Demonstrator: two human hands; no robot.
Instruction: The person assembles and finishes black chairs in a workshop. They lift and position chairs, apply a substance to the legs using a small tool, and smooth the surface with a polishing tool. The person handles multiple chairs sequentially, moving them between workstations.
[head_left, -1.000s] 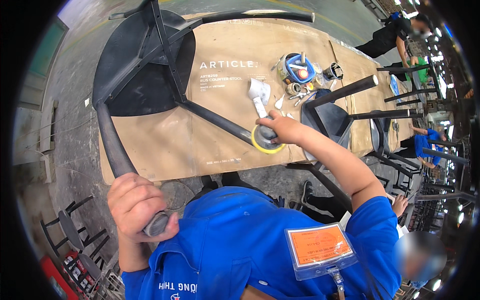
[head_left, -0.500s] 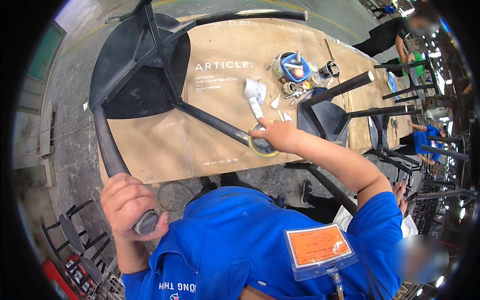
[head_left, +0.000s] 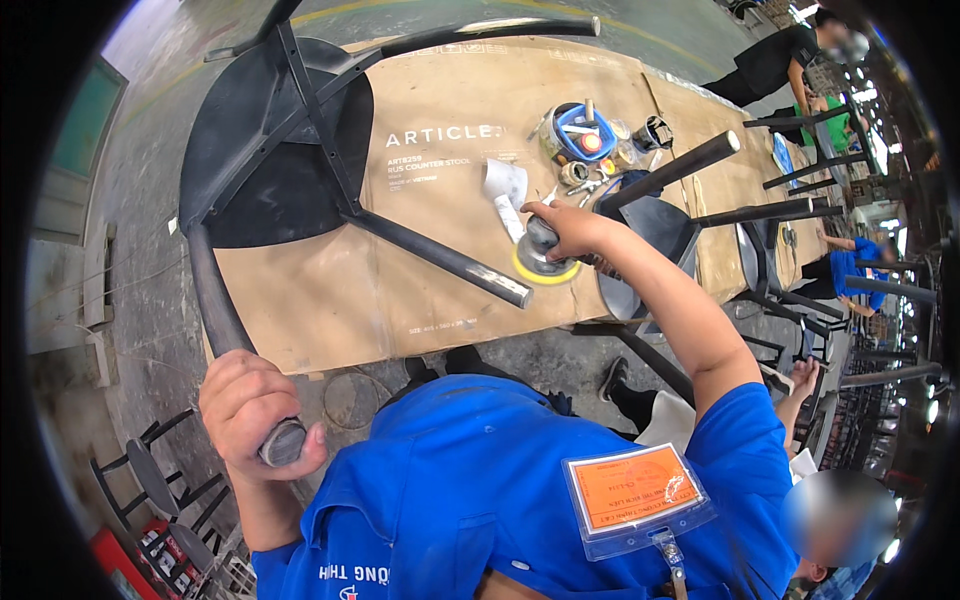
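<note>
A black stool (head_left: pixel 235 130) lies upside down on a cardboard-covered table (head_left: pixel 330 310), its legs splayed outward. My left hand (head_left: pixel 250 410) is wrapped round the end of its near-left leg, whose tip pokes out of my fist. My right hand (head_left: pixel 572 232) grips a round sander (head_left: pixel 540 258) with a yellow-edged pad. The sander is just right of the tip of the stool's near-right leg (head_left: pixel 440 252), apart from it. Pale scuffed patches show near that tip and along the far leg (head_left: pixel 500 27).
A blue-rimmed tub (head_left: pixel 588 135) of supplies, small jars and tools stands past the sander, beside a curled white sheet (head_left: pixel 505 182). More black stools (head_left: pixel 650 225) sit to the right. Several people work nearby, one in black (head_left: pixel 770 65) at the far right.
My right hand and the sander have moved right, off the near-right leg's tip, exposing its pale patch. My left hand keeps its hold on the other leg.
</note>
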